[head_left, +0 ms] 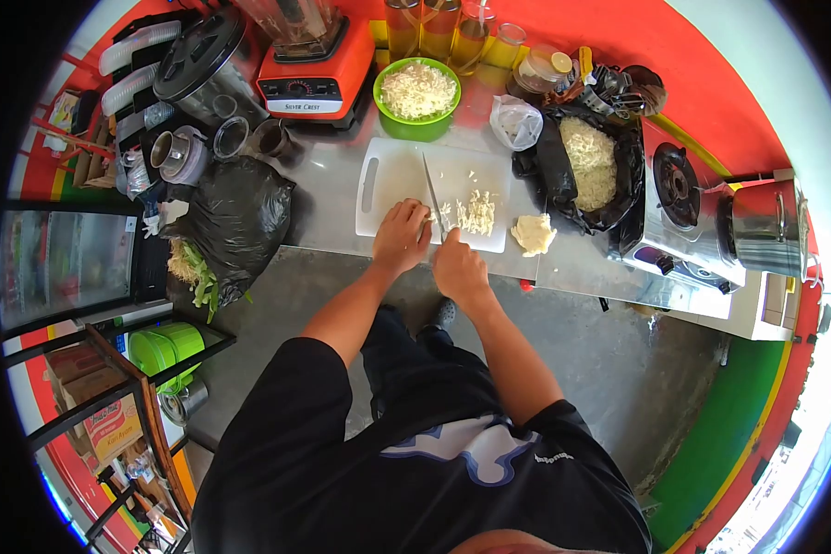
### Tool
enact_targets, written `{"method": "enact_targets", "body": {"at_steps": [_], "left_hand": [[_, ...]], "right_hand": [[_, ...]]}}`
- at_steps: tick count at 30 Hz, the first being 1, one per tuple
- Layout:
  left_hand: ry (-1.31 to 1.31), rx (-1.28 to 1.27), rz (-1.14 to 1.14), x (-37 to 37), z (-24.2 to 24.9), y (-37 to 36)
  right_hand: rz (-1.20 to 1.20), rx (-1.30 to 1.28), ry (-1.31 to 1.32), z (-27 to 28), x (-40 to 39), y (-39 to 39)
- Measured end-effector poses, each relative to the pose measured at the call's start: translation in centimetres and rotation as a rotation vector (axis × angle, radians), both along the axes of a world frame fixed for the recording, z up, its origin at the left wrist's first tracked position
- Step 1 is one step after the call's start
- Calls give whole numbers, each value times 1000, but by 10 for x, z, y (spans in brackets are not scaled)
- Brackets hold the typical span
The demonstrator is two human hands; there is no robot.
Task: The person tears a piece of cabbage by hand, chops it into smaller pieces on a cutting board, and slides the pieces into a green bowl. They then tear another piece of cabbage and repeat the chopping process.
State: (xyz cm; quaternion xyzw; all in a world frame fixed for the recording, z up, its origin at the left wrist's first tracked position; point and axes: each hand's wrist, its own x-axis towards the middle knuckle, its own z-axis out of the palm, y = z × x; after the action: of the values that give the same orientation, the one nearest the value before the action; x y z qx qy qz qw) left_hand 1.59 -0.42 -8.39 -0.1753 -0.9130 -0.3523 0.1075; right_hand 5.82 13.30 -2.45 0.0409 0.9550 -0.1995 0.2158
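Note:
My right hand (460, 266) is closed round the handle of a kitchen knife (432, 196), whose blade points away from me over the white cutting board (392, 166). Beside the blade, my left hand (403, 235) rests on the board with its fingers curled. A small pale piece that looks like cabbage shows at its fingertips, mostly hidden by them. Right of the knife lies a heap of chopped pale shreds (476, 214). A larger pale chunk (534, 234) sits on the metal counter, just off the board's right side.
Behind the board stands a green bowl (416, 120) of pale shreds. A black bag (552, 171) with more shreds lies right, near the gas stove (679, 189). Left are a red blender (309, 83) and a full black plastic bag (240, 226) at the counter's edge.

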Motion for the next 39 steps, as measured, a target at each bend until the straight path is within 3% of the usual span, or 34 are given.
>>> {"method": "enact_targets", "body": {"at_steps": [9,11,16,21,27,30,39], "left_hand": [[-26,88,-28,5,-2,1],[-21,193,-32,4,-4,0],[-20,171,-47,2,-2,0],[73,-51,3,1,0,1],[57,47,-7,0,-5,1],[52,96,-34,0,-3,2],[12,62,-42,2,-5,2]], "right_hand": [[-65,-80,5,-14,8,-3],[-10,-3,37,-14,1,1],[-53,-32,-21,-8,16,-2],[-8,21,32,-11,-1,0],[-15,9,12,5,27,-1],[-26,32,21,-15,21,-6],[-2,-15,34,-10,19,-3]]}}
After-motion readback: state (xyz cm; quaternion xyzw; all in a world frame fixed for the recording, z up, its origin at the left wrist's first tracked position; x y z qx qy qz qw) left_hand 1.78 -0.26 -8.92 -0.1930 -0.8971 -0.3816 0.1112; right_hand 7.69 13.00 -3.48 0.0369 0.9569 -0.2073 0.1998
